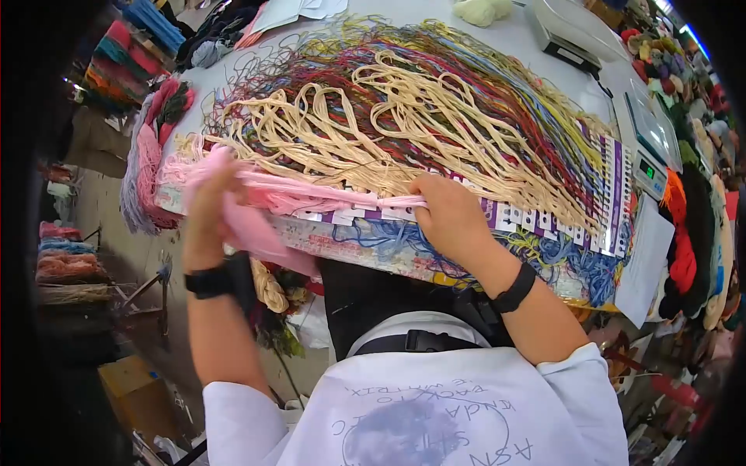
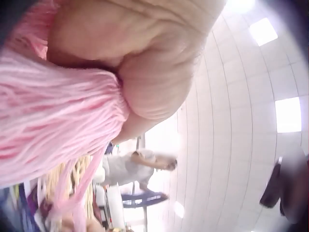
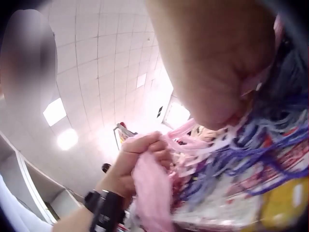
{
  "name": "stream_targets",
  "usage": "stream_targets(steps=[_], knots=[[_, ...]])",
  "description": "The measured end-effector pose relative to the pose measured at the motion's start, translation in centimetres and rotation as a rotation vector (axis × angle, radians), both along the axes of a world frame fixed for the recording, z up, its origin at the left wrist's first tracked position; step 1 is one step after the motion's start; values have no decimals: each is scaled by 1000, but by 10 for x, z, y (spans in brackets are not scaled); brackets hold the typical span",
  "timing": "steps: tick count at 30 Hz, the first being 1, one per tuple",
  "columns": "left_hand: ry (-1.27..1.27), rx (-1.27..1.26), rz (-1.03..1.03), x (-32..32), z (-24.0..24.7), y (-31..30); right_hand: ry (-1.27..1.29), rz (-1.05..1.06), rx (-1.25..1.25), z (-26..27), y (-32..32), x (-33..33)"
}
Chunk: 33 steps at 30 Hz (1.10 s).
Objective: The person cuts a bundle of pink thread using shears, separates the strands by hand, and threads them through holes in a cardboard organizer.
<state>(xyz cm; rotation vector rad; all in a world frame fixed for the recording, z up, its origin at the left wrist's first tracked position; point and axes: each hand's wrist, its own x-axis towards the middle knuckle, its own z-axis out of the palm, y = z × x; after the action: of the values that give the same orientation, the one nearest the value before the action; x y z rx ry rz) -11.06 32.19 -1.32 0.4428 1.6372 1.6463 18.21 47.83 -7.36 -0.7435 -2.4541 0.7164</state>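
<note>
My left hand [image 1: 211, 203], blurred in the head view, grips a thick bundle of pale pink yarn [image 1: 264, 237] whose tail hangs over the table's front edge. In the right wrist view the fingers of that hand [image 3: 145, 157] are curled round the bundle. My right hand [image 1: 452, 213] pinches a pink strand at the row of white and purple punched cards [image 1: 497, 211]. Pink yarn runs nearly straight between the two hands, just above the cards. Cream yarn [image 1: 435, 116] lies in long loops behind them, over many coloured threads [image 1: 497, 78].
Blue yarn [image 1: 575, 268] bunches along the front edge at right. A digital scale [image 1: 651, 177] stands at the right, with a white paper [image 1: 645, 260] before it. Pink and lilac skeins [image 1: 144, 167] drape off the left end. Another scale [image 1: 571, 35] sits at the back.
</note>
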Motion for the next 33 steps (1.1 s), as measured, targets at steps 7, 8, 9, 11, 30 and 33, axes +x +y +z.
stream_targets(steps=[7, 8, 9, 11, 30, 33], knots=[[-56, 171, 451, -49, 29, 5, 49, -27, 2, -2, 0, -4], [-25, 143, 526, -34, 37, 11, 42, -34, 3, -1, -1, -3], [96, 304, 462, -38, 13, 11, 32, -38, 2, 0, -2, -3], [119, 160, 116, 12, 17, 7, 73, -32, -147, 12, -6, -4], [-469, 293, -451, 143, 23, -7, 442, 408, -1374, 76, -51, 2], [-407, 224, -326, 151, 32, -10, 329, 378, -1337, 80, -55, 6]])
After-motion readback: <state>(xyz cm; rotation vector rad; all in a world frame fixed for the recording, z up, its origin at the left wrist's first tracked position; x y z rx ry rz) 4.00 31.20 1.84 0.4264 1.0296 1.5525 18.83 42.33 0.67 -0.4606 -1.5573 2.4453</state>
